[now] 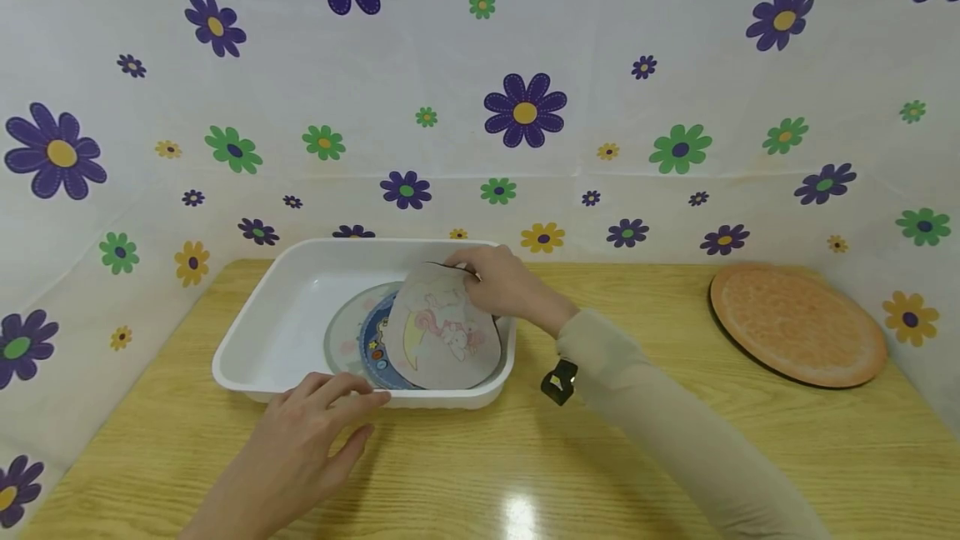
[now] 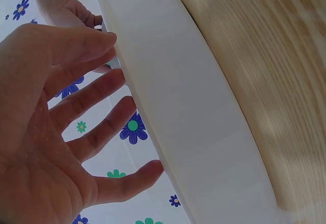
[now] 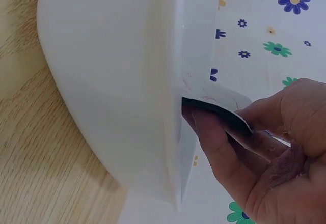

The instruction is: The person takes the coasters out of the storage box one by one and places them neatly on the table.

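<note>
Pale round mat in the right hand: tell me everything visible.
The pale round mat looks thin and pliable, printed with a pink-maned, unicorn-like figure and a yellow crescent moon; its backing is dark, rubber-like. The right hand pinches its raised, curving edge. It is tilted up within the white tray, which looks plastic, partly covering a blue mat.

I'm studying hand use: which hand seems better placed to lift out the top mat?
Likely the right hand: it grips the top mat; the left hand only touches the tub.
</note>
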Tool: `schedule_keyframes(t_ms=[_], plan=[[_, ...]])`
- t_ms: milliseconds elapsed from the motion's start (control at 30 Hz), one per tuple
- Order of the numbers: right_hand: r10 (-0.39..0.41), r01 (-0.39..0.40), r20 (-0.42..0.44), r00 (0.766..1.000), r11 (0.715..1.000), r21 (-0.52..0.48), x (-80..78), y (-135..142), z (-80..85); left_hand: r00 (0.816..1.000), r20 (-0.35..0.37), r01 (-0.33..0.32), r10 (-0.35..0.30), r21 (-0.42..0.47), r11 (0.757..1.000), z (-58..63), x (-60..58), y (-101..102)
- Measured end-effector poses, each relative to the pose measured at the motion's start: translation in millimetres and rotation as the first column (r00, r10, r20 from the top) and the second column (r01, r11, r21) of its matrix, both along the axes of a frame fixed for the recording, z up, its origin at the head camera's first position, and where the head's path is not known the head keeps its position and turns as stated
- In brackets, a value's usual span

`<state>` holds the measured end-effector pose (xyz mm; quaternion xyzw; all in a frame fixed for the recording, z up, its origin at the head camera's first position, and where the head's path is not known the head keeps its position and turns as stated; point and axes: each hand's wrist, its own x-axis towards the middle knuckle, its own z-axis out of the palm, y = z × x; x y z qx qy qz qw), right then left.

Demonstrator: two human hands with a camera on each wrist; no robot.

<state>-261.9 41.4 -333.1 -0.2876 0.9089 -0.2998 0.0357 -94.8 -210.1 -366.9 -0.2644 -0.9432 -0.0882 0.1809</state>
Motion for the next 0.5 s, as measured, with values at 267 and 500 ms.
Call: schedule_keyframes(t_ms=[267, 500], plan=[[0.005, 0.009, 0.125, 0.992, 0.994, -0.109, 0.9, 3.6, 2.9, 1.000, -0.012, 0.008, -0.008, 0.000, 1.000, -0.1, -0.4, -0.2], [-0.024, 0.059, 0.181, 0.983, 0.980, -0.191, 0.9, 8.7, 1.8, 1.000, 0.002, 0.000, 0.000, 0.006, 1.000, 0.4, -0.6, 0.2]])
